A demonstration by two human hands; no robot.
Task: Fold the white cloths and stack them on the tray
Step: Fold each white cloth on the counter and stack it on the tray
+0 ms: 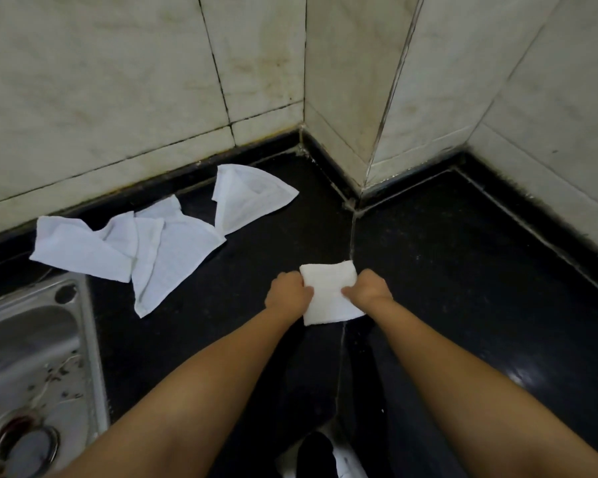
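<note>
Gripping one folded cloth (pixel 328 293), both hands; three cloths (pixel 166 250) loose.

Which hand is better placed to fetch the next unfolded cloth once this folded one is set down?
Probably the left hand. The loose cloths lie on the counter to its side, near the sink. The right hand, pinching the folded cloth, would have to cross over.

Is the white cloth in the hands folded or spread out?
Folded. The cloth is a small thick rectangle on the black counter, pinched by the left hand and right hand.
</note>
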